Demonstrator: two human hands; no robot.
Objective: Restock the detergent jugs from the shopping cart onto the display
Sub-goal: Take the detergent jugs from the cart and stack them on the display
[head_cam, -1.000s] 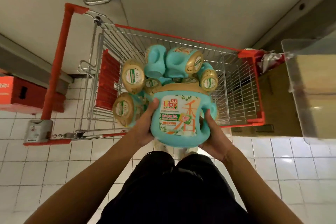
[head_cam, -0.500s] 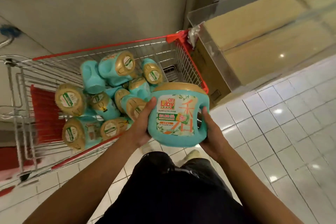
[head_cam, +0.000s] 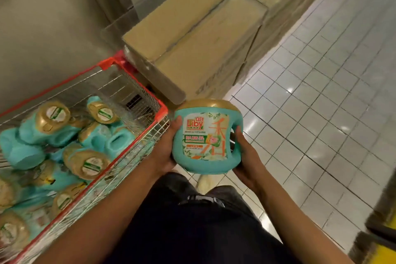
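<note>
The shopping cart [head_cam: 140, 87] leaves the left edge, its lower jugs [head_cam: 12, 231] blurred (labels unreadable); small print on the held jug [head_cam: 205, 141] is illegible.

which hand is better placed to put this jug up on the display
Probably right: the right hand grips the jug at its handle side. The left hand cups the plain side next to the cart.

Dim, warm-toned — glare spots on glossy floor tiles [head_cam: 317, 100]. Blurred toward the corners, bowed by wide-angle distortion.
</note>
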